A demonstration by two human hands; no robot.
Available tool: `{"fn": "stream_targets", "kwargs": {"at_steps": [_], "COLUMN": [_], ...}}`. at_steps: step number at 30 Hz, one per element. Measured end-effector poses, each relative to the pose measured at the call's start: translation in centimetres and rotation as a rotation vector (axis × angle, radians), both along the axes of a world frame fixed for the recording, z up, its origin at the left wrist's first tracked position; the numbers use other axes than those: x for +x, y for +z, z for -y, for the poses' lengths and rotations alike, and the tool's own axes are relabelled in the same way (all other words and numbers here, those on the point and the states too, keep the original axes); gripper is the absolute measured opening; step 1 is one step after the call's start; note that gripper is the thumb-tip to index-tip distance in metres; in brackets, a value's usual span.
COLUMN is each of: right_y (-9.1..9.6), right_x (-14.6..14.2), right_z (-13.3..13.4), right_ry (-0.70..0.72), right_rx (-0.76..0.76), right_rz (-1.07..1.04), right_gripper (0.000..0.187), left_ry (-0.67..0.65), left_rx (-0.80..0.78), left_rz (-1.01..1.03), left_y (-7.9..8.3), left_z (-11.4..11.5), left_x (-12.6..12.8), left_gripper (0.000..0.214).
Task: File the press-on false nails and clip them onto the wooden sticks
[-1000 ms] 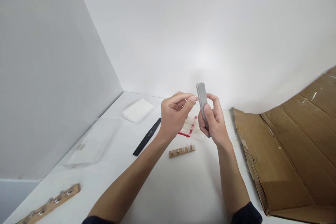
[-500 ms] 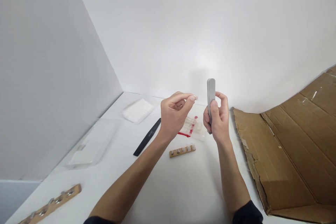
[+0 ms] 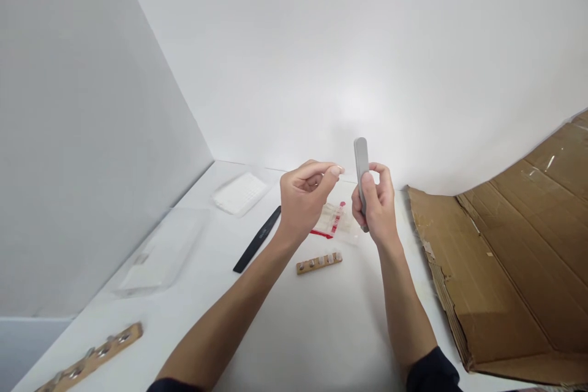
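My left hand pinches a tiny pale piece, maybe a nail tip, between thumb and forefinger, most of it covered. My right hand is wrapped round a grey nail buffer, which stands nearly upright just right of the left fingertips, apart from them. Below the hands lies a small wooden strip with metal studs and several clear pieces on it. A black nail file rests slantwise left of my left wrist. Behind the hands is a clear bag with red print, partly hidden.
A clear packet of white pieces lies at the back left. Nearer sits a clear plastic case. Another wooden strip with metal studs is at the front left. Brown cardboard takes up the right side, and white walls stand behind.
My right hand has moved a little left with the nail buffer, which now leans slightly left and sits closer to the left fingertips. The left hand has hardly moved, keeping its pinch.
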State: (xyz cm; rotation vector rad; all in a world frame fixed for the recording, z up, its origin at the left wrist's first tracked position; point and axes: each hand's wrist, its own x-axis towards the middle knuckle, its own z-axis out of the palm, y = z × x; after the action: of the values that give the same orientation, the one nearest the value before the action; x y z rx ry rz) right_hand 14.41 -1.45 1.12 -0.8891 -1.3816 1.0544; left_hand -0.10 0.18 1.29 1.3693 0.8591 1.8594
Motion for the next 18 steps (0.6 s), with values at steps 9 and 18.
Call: {"fn": "stream_targets", "kwargs": {"at_steps": [9, 18], "right_y": [0.35, 0.48], "right_x": [0.76, 0.31], "right_z": [-0.22, 0.09], "right_ry": [-0.037, -0.122], "right_rx": [0.051, 0.104], "right_rz": [0.113, 0.157], "right_gripper": [0.048, 0.054], "left_ry": [0.016, 0.031], "left_rx": [0.002, 0.023], "left_rz": [0.009, -0.011], "left_y": [0.0, -0.37], "left_z": [-0.18, -0.22], "left_x": [-0.06, 0.19], "left_gripper": [0.015, 0.013]}}
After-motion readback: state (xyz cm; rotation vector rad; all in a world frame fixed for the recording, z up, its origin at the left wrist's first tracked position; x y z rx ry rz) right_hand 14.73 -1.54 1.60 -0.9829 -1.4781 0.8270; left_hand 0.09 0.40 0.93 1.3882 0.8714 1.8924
